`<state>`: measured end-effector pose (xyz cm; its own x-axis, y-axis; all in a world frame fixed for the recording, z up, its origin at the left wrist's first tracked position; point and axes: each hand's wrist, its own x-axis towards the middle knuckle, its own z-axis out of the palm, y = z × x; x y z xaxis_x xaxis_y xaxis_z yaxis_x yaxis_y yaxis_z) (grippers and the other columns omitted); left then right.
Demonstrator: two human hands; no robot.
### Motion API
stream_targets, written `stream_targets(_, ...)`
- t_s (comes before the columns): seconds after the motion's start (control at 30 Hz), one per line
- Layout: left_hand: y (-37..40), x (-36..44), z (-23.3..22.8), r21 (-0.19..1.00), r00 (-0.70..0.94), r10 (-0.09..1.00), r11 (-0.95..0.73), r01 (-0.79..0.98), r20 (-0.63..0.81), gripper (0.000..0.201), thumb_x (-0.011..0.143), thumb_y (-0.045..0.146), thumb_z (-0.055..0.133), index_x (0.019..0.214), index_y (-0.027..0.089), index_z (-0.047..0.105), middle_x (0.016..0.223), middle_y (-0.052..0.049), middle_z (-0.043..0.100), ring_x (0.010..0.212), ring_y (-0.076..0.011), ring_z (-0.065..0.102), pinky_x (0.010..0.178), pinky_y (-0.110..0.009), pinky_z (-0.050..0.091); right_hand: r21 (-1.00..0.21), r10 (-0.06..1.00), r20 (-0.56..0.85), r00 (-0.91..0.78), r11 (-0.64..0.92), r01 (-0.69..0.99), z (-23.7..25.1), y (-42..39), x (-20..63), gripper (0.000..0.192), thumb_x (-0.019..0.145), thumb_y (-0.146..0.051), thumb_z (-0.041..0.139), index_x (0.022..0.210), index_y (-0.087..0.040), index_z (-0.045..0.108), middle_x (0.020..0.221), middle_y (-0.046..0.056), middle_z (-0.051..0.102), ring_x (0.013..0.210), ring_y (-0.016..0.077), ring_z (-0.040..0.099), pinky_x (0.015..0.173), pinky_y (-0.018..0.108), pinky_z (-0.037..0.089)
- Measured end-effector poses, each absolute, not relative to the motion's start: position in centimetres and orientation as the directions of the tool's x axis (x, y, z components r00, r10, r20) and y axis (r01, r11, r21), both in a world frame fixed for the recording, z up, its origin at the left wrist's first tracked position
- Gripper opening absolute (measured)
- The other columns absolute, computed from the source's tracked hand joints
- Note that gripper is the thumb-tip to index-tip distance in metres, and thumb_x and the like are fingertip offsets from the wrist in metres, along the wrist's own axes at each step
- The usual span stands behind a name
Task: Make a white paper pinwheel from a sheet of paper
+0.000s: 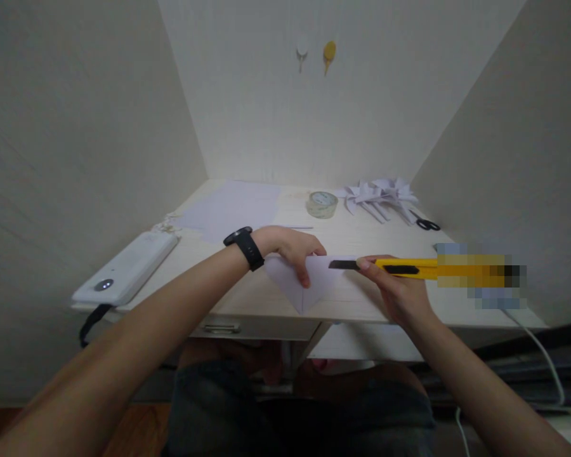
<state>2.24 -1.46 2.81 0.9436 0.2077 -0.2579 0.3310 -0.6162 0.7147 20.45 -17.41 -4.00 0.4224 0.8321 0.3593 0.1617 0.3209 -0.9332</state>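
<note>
At the desk's [266, 298] near edge, the left hand [292, 247] presses spread fingers on a folded white paper [309, 285] to pin it flat, while the right hand [400, 292], clenched around a yellow utility knife [409, 268], levels its blade at the fold.

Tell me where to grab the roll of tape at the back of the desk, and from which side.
Take the tape roll from above, with a finger in its open centre and the thumb on the outer wall. It lies flat on the desk, hole up, with bare surface around it. The folded paper shapes sit to its right, so a grip from the front or left looks easiest.
</note>
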Motion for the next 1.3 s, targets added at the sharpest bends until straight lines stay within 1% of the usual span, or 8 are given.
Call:
stream_targets(0.23, -1.4, 2.8, 3.4, 0.701, 0.914, 0.173, -0.594, 0.395, -0.368, 0.033, 0.04, 0.017, 0.087, 0.071, 0.022, 0.076, 0.068, -0.002, 0.071, 0.067, -0.0232, 0.061, 0.07, -0.034, 0.049, -0.959, 0.885, 0.182, 0.429, 0.255, -0.12, -2.9, -17.2, 19.2, 0.03, 0.056, -0.037, 0.092, 0.069, -0.018, 0.074, 0.071, 0.003, 0.071, 0.069, 0.0201, 0.068, 0.075, 0.041, 0.063)
stream_targets(0.4, -1.4, 2.8, 2.9, 0.707, 0.93, 0.302, -0.611, 0.357, -0.209, 0.028, 0.055, 0.026, 0.082, 0.082, 0.021, 0.076, 0.072, -0.002, 0.07, 0.064, -0.0195, 0.058, 0.069, -0.032, 0.047, -0.927, 0.851, 0.124, 0.511, 0.283, -0.246, -3.7, -17.7, 18.2, 0.028, 0.057, -0.031, 0.092, 0.075, -0.02, 0.074, 0.079, 0.001, 0.073, 0.076, 0.0206, 0.071, 0.08, 0.042, 0.065)
stream_targets(0.57, -0.9, 2.4, 1.6, 0.686, 0.947, 0.313, -0.672, 0.277, -0.076, 0.03, 0.074, 0.024, 0.068, 0.102, 0.018, 0.075, 0.074, -0.003, 0.071, 0.066, -0.017, 0.06, 0.065, -0.027, 0.044, -0.937, 0.847, 0.118, 0.519, 0.268, -0.224, -4.2, -18.2, 18.3, 0.026, 0.061, -0.031, 0.09, 0.078, -0.019, 0.074, 0.083, 0.003, 0.074, 0.081, 0.0223, 0.072, 0.089, 0.046, 0.062)
stream_targets(0.8, -1.1, 2.0, 2.3, 0.417, 0.951, 0.285, -0.855, 0.309, -0.121, 0.036, 0.081, 0.011, 0.057, 0.11, 0.018, 0.075, 0.1, -0.006, 0.076, 0.086, -0.0168, 0.066, 0.078, -0.026, 0.046, -0.93, 0.799, 0.115, 0.59, 0.295, -0.219, -3.3, -16.8, 20.6, 0.032, 0.051, -0.028, 0.095, 0.074, -0.018, 0.075, 0.077, 0.001, 0.073, 0.075, 0.0181, 0.069, 0.083, 0.036, 0.063)
stream_targets(0.93, -2.6, 1.8, 1.8, 0.186, 0.92, 0.388, -0.908, 0.374, 0.045, 0.037, 0.09, 0.015, 0.045, 0.112, 0.021, 0.073, 0.109, -0.009, 0.073, 0.097, -0.0213, 0.066, 0.083, -0.032, 0.045, -0.918, 0.806, 0.063, 0.588, 0.277, -0.283, -3.4, -16.0, 21.0, 0.03, 0.051, -0.022, 0.094, 0.073, -0.019, 0.075, 0.078, 0.0, 0.074, 0.075, 0.0171, 0.069, 0.078, 0.032, 0.064)
stream_targets(1.03, -3.4, 1.4, 0.6, 0.037, 0.899, 0.413, -0.91, 0.412, 0.145, 0.035, 0.096, 0.027, 0.04, 0.112, 0.022, 0.072, 0.104, -0.012, 0.07, 0.091, -0.025, 0.065, 0.079, -0.038, 0.045, -0.905, 0.796, 0.02, 0.605, 0.272, -0.328, -3.6, -15.8, 21.3, 0.027, 0.053, -0.018, 0.092, 0.073, -0.02, 0.074, 0.077, -0.001, 0.074, 0.073, 0.0149, 0.069, 0.075, 0.026, 0.063)
stream_targets(1.17, -3.8, 0.8, -0.7, -0.007, 0.907, 0.368, -0.926, 0.378, 0.202, 0.046, 0.092, 0.057, 0.048, 0.119, 0.025, 0.066, 0.103, -0.012, 0.065, 0.093, -0.0285, 0.063, 0.081, -0.043, 0.042, -0.888, 0.799, -0.009, 0.601, 0.271, -0.373, -3.7, -15.9, 21.7, 0.025, 0.056, -0.016, 0.091, 0.073, -0.019, 0.074, 0.077, -0.002, 0.074, 0.072, 0.0138, 0.07, 0.074, 0.023, 0.063)
stream_targets(1.3, -4.1, 0.5, -1.2, -0.051, 0.918, 0.317, -0.94, 0.338, 0.236, 0.043, 0.093, 0.052, 0.048, 0.125, 0.027, 0.062, 0.106, -0.011, 0.063, 0.095, -0.0267, 0.06, 0.082, -0.042, 0.039, -0.886, 0.819, -0.005, 0.574, 0.263, -0.382, -3.8, -15.8, 21.9, 0.024, 0.057, -0.016, 0.091, 0.074, -0.018, 0.073, 0.077, -0.002, 0.074, 0.072, 0.0138, 0.071, 0.075, 0.023, 0.063)
